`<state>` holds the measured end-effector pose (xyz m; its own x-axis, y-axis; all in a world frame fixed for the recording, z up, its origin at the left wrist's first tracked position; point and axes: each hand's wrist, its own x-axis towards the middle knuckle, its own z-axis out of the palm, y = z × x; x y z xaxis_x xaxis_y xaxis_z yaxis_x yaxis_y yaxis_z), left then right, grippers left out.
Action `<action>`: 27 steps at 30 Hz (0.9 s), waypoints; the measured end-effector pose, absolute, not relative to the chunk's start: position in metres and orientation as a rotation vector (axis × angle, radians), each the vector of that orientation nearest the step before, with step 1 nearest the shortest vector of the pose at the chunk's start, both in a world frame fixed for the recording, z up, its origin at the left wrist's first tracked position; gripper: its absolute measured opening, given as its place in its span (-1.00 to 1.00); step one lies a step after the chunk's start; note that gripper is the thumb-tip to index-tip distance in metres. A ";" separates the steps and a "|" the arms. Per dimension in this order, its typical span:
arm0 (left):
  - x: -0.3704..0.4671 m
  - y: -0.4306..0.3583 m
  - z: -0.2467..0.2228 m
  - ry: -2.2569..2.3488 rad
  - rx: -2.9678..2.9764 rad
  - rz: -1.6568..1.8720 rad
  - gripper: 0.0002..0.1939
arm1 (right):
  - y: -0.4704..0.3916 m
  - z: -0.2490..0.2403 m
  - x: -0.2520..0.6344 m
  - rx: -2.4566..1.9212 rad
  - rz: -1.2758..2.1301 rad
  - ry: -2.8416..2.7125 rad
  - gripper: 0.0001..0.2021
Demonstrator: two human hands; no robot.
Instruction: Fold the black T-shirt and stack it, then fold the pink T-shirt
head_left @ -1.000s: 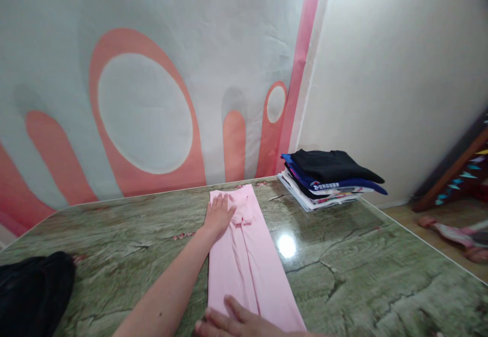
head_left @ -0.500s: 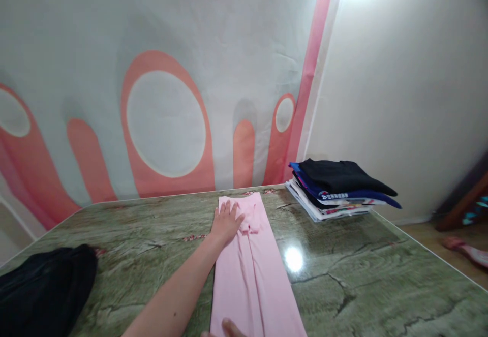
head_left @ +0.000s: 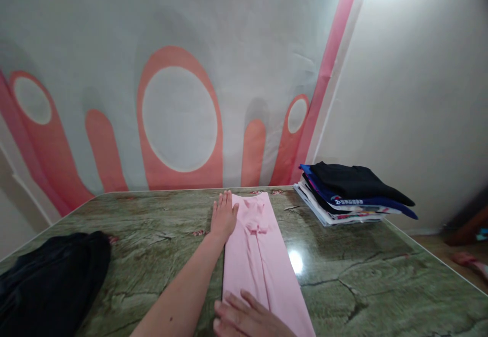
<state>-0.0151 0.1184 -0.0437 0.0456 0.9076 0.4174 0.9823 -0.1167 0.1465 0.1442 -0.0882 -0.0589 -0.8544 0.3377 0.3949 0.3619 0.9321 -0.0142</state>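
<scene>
A long pink folded garment (head_left: 244, 268) lies lengthwise on the table, with small folded pieces of the same cloth near its far end. My left hand (head_left: 224, 215) rests at the far left edge of the cloth, fingers stretched forward and thumb over the garment. Low in the view, my right hand (head_left: 251, 317) lies flat across the near part of the garment, its fingers pointing left and slightly spread. Neither hand grips anything. The garment's near end runs out of the picture.
A stack of folded clothes (head_left: 354, 187), a black one on top, sits at the table's back right. Dark bunched cloth (head_left: 53, 281) lies at the left. The glossy marbled table (head_left: 152, 261) ends at a patterned wall. Someone's foot (head_left: 467, 259) shows at the far right.
My left hand has slid from the cloth's top to its left edge. My right hand has come further into view onto the garment. The whole view has shifted slightly.
</scene>
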 end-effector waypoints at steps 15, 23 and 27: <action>-0.030 0.125 -0.052 -1.950 -2.347 -0.542 -0.45 | -0.087 -0.048 0.157 -0.452 -0.165 -2.734 -0.57; -0.030 0.123 -0.056 -1.935 -2.460 -0.263 -0.46 | -0.097 -0.050 0.157 -0.358 -0.277 -2.745 -0.59; -0.028 0.124 -0.055 -2.009 -2.394 -0.249 -0.43 | -0.106 -0.050 0.157 -0.321 -0.229 -2.782 -0.56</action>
